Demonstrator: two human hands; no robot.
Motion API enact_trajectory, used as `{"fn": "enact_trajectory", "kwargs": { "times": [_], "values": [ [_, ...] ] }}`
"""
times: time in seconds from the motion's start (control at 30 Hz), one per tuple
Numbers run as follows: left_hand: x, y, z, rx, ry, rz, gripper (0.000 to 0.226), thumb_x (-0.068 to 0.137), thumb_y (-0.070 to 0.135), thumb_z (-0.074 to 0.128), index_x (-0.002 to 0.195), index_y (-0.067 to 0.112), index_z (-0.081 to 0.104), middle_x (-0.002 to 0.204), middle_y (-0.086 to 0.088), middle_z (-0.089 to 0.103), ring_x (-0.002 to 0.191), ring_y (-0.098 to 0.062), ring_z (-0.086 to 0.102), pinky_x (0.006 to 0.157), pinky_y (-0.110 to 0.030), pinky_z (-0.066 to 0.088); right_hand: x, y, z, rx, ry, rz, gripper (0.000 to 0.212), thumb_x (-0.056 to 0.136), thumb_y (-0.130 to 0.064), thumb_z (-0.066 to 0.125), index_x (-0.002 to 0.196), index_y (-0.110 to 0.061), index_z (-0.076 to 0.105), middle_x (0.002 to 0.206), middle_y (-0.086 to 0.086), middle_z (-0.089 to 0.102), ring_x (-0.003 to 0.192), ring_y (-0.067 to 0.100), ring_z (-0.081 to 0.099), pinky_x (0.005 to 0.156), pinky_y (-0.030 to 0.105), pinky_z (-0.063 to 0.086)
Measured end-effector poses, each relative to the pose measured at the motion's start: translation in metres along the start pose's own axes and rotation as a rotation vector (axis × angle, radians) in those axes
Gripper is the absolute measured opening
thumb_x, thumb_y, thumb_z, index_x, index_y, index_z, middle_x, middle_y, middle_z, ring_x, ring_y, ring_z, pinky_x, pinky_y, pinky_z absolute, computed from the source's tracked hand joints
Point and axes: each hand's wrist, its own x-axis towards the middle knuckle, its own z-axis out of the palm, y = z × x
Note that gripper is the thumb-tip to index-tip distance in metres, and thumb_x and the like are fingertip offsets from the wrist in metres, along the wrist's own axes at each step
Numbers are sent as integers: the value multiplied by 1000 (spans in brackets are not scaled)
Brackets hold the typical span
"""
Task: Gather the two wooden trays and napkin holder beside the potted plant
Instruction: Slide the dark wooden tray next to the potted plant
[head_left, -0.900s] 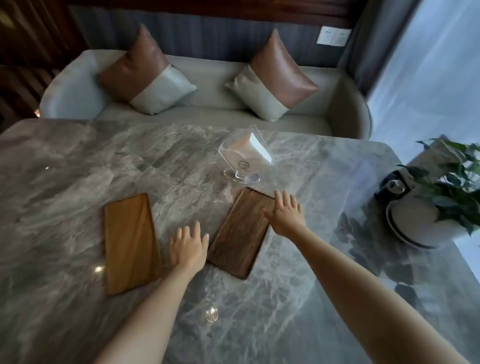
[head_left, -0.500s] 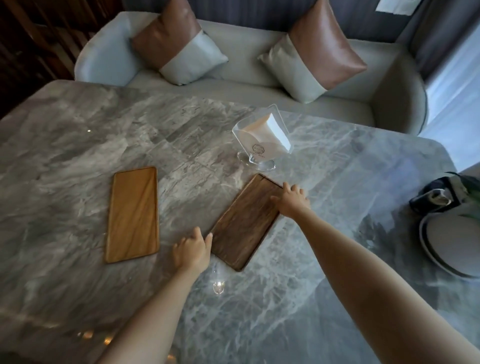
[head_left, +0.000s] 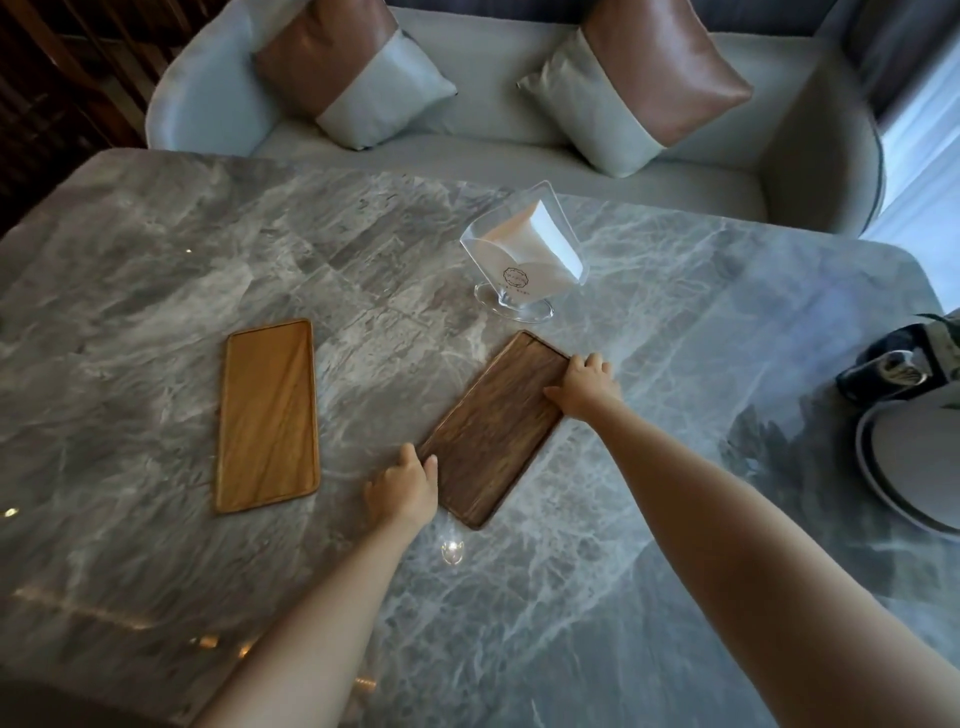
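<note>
On the marble table, just this side of the napkin holder, I now have both hands at the dark wooden tray. A moment ago they lay flat with fingers spread, the left one on bare marble between the trays; since then they have closed in on the tray's edges. My right hand grips the far corner nearest the holder, thumb on the tray's face and fingers curled over its rim. My left hand pinches the near long edge, fingers bent; I cannot tell whether they are under it yet. The tray looks flat on the marble, not lifted.

I judge the grasp about set, so the first carry can begin. The light wooden tray lies untouched, well to the left of the holder. The potted plant sits far to the holder's right, mostly cut off by the frame edge, so all three items remain to be moved.
</note>
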Motion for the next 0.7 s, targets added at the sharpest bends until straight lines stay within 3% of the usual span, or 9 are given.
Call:
{"fn": "enact_trajectory", "kwargs": {
  "times": [0.37,0.7],
  "values": [
    [16,17,-2,-23,-28,-17,41,99,34,34,128,7,42,130,-23,56,122,-40,50,102,-46,40,-36,51,10,93,29,146,64,88,-37,55,135,-2,31,140,18,37,133,32,32,101,44,40],
    [18,95,2,103,-56,95,53,97,34,39,145,15,28,150,-20,31,139,-35,28,113,-44,27,-97,132,22,247,-4,341,31,87,-21,53,113,-6,48,122,16,58,111,34,56,82,40,46]
  ]
}}
